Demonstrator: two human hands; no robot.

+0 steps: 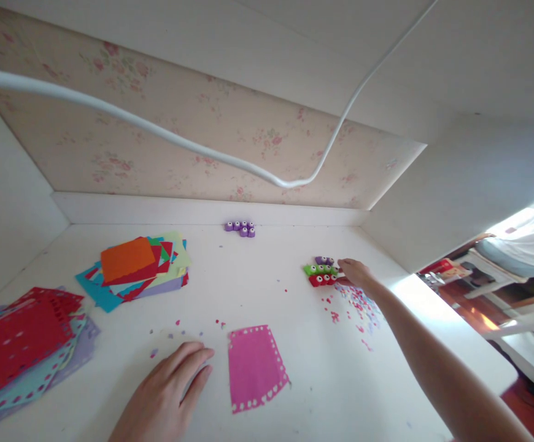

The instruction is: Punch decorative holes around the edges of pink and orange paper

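Note:
A pink sheet of paper (255,368) lies on the white table, with small punched shapes along its top, right and bottom edges. My left hand (175,380) rests just left of it, thumb and fingers apart, holding nothing. Farther off on the right, my right hand (355,274) is closed at the right end of a cluster of small paper punches. Red punches (323,280) form the near row, green punches (321,269) the middle one and purple punches (324,260) the far one. What its fingertips grip is hidden.
Punched confetti (361,304) spreads below my right hand. More purple punches (240,228) stand near the back ledge. Two paper piles lie left: one topped with an orange sheet (129,258), another with a red punched sheet (18,337). A white cable (193,146) hangs across the front.

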